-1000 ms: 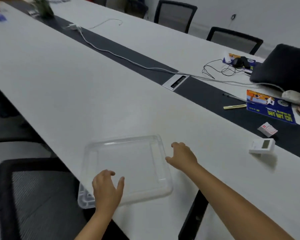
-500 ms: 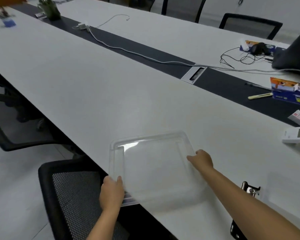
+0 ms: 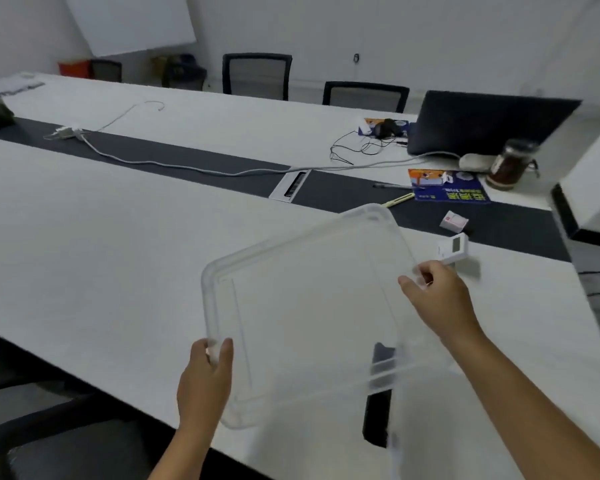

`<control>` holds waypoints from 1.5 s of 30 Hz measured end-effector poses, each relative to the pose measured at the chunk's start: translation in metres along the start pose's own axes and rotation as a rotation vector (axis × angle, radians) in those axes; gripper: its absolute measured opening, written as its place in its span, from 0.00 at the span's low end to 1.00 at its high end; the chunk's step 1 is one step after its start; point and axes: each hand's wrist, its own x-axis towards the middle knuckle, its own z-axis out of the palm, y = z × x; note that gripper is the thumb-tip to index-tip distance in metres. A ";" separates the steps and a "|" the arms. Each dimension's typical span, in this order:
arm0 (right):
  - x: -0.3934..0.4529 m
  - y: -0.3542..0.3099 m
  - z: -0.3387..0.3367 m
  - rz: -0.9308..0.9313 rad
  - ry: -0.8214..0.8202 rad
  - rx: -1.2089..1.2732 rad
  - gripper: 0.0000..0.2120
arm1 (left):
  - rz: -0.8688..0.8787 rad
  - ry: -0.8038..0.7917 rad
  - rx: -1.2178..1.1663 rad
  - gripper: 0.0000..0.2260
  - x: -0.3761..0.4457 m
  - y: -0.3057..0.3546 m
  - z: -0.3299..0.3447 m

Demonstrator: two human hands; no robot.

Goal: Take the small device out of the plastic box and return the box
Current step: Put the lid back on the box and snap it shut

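Clear plastic box (image 3: 312,306) now lifted, tilted, both hands

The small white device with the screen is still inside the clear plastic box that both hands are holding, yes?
Not quite. The head view shows the small white device standing on the white table, outside the box, beyond the right hand. The clear plastic box is held by both hands, the left hand at its near corner.

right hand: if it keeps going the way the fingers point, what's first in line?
Probably the small white device, just beyond the right hand gripping the clear box rim. Depth is unclear; it may pass above.
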 end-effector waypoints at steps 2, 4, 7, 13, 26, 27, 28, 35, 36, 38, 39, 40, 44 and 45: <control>-0.016 0.024 -0.040 0.038 0.067 -0.009 0.10 | 0.080 -0.066 0.016 0.17 -0.018 0.023 0.017; -0.031 0.051 -0.073 0.092 0.120 -0.019 0.05 | 0.153 -0.139 0.018 0.14 -0.033 0.040 0.034; -0.060 0.093 -0.119 0.189 0.197 -0.089 0.04 | 0.242 -0.238 0.065 0.13 -0.059 0.063 0.064; -0.123 0.158 -0.165 0.350 0.251 -0.298 0.09 | 0.376 -0.408 0.217 0.08 -0.102 0.078 0.108; -0.130 0.206 -0.148 0.472 0.249 -0.369 0.10 | 0.396 -0.340 0.493 0.13 -0.123 0.096 0.146; -0.129 0.207 -0.147 0.467 0.252 -0.365 0.11 | 0.384 -0.342 0.506 0.15 -0.122 0.097 0.149; -0.128 0.206 -0.147 0.467 0.256 -0.357 0.10 | 0.372 -0.346 0.519 0.17 -0.121 0.097 0.151; -0.128 0.207 -0.148 0.459 0.316 -0.281 0.15 | 0.424 -0.361 0.546 0.23 -0.127 0.109 0.153; -0.128 0.206 -0.148 0.466 0.316 -0.251 0.13 | 0.487 -0.351 0.503 0.24 -0.132 0.113 0.157; -0.127 0.206 -0.148 0.493 0.287 -0.186 0.07 | 0.708 -0.339 0.451 0.26 -0.144 0.120 0.172; -0.126 0.208 -0.149 0.497 0.285 -0.156 0.06 | 0.776 -0.394 0.451 0.28 -0.151 0.125 0.181; -0.126 0.208 -0.150 0.508 0.287 -0.131 0.06 | 0.821 -0.451 0.472 0.30 -0.157 0.129 0.188; -0.122 0.202 -0.152 0.637 0.218 -0.090 0.18 | 0.887 -0.539 0.648 0.39 -0.165 0.131 0.209; -0.122 0.201 -0.153 0.689 0.190 -0.103 0.19 | 0.885 -0.565 0.684 0.36 -0.168 0.131 0.208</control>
